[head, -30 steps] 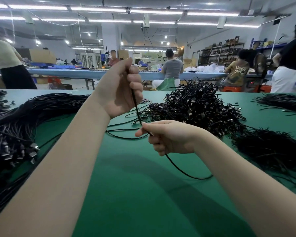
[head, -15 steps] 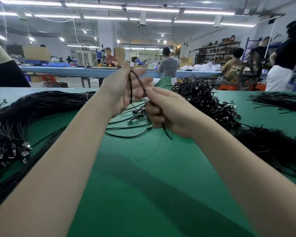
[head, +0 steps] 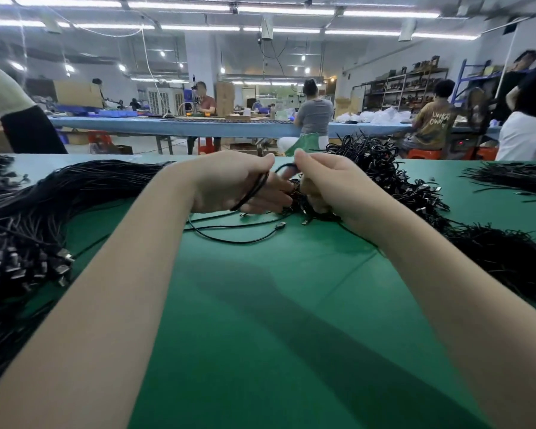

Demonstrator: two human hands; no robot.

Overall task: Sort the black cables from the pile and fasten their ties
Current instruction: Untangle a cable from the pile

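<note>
Item: one black cable, now coiled in loops across your left hand, which grips the coil with curled fingers; a second ago it still ran in one long strand from that raised hand down through the right. Your right hand pinches the loop top between thumb and fingertips, where half a second ago it was drawing the strand in. Both hands have dropped low over the green table. Judged: coiling done, tie next. Surrounding stock: tangled pile behind the right hand, straight bundle left, loose cable beneath
</note>
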